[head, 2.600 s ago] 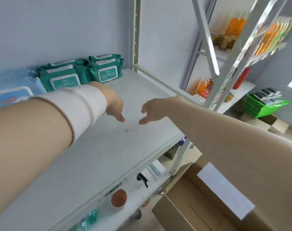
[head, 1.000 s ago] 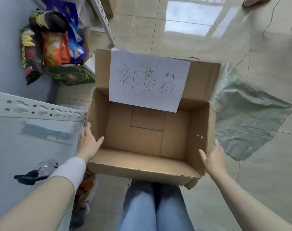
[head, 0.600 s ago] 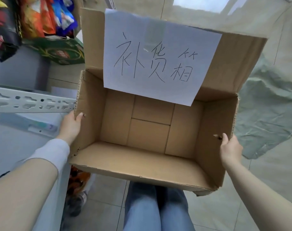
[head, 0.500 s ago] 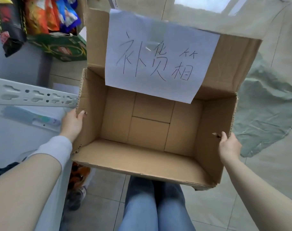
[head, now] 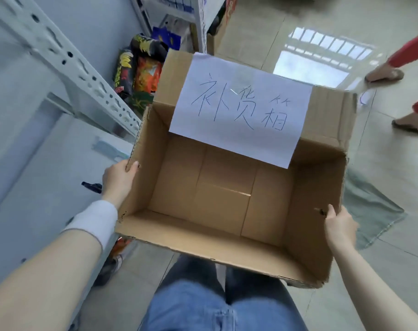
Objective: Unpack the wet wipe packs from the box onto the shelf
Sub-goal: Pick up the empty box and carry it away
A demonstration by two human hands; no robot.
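Note:
An open cardboard box [head: 222, 192] fills the middle of the head view, held above my legs. Nothing lies inside it; its bare bottom shows. A white paper sheet [head: 239, 108] with handwritten characters is stuck on its far flap. My left hand [head: 118, 179] grips the box's left wall at the rim, a white wristband on that wrist. My right hand [head: 339, 226] grips the right wall, thumb inside. No wet wipe packs are in view. The white shelf board [head: 43, 177] lies to the left.
A perforated white shelf post [head: 67, 60] slants across the upper left. Snack bags [head: 141, 70] lie on the floor behind the box. A grey-green cloth [head: 370, 209] lies on the tiles at right. Another person's feet [head: 394, 75] and red trouser legs stand at the upper right.
Both hands left the shelf and took hold of the empty box by its side walls. The box is lifted and the view has swung, bringing in the post and another person's feet.

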